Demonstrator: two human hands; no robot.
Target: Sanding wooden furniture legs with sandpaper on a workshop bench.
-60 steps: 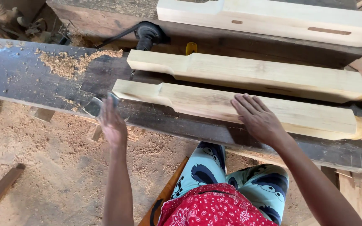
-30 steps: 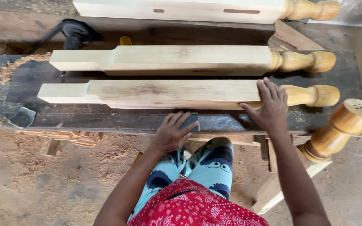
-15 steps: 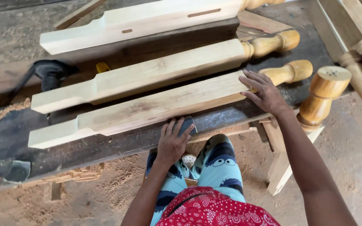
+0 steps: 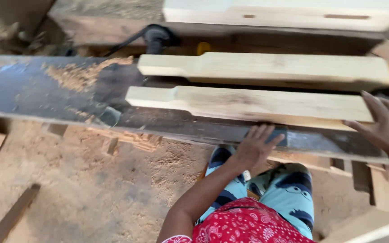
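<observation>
My left hand (image 4: 254, 149) presses a small grey sanding pad (image 4: 281, 134) against the near side face of the nearest pale wooden leg (image 4: 248, 104), which lies lengthwise on the dark workbench plank (image 4: 37, 92). My right hand (image 4: 384, 122) rests flat on the same leg's right end, fingers spread. A second pale leg (image 4: 266, 68) lies parallel just behind it, and a third leg with slots (image 4: 289, 14) sits further back.
A black power tool with its cord (image 4: 156, 37) and a yellow object (image 4: 203, 47) lie behind the legs. A sawdust heap (image 4: 79, 74) and a grey abrasive scrap (image 4: 109, 116) sit on the plank's left. The floor below is covered in sawdust, with wood offcuts (image 4: 10, 216).
My left hand left the grey scrap at the plank's left and now presses a pad against the near leg. My right hand slid toward the leg's right end. The view swung back left.
</observation>
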